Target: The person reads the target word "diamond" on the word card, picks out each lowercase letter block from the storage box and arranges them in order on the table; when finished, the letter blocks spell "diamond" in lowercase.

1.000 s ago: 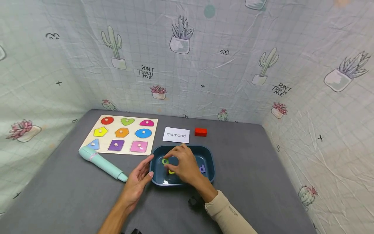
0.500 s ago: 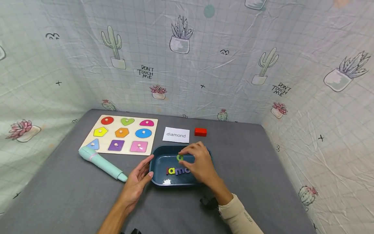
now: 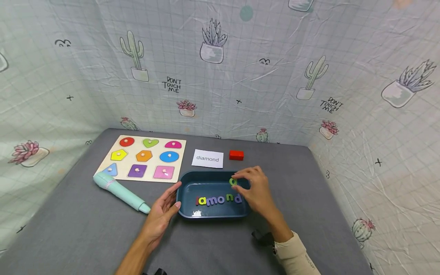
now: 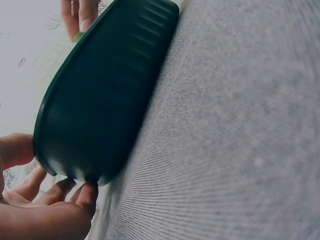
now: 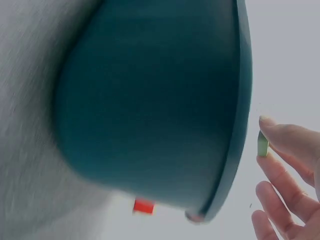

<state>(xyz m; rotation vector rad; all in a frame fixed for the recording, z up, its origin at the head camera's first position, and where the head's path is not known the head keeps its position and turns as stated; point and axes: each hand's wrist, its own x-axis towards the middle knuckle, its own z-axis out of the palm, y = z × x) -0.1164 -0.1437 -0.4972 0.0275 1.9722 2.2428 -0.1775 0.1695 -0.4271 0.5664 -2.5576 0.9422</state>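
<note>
My right hand [image 3: 257,191] pinches a small green letter [image 3: 232,182] between thumb and fingertips, above the right part of a dark blue tray [image 3: 206,214]. A round loop of the letter shows; the fingers may hide the rest. In the right wrist view only the green letter's edge [image 5: 263,144] is seen. Inside the tray, a row of coloured letters [image 3: 220,199] reads "iamond". My left hand [image 3: 161,214] touches the tray's left end, thumb at the rim and fingers against the outer wall, as the left wrist view also shows.
A white card [image 3: 207,158] printed "diamond" lies behind the tray, with a red block [image 3: 236,155] to its right. At the left are a shape puzzle board [image 3: 156,160] and a mint-green wand-like object [image 3: 122,193]. Patterned cloth hangs around the grey table [image 3: 285,172].
My right hand has moved rightward over the tray with the green letter, uncovering the row of letters beneath. My left hand has stayed at the tray's left end.
</note>
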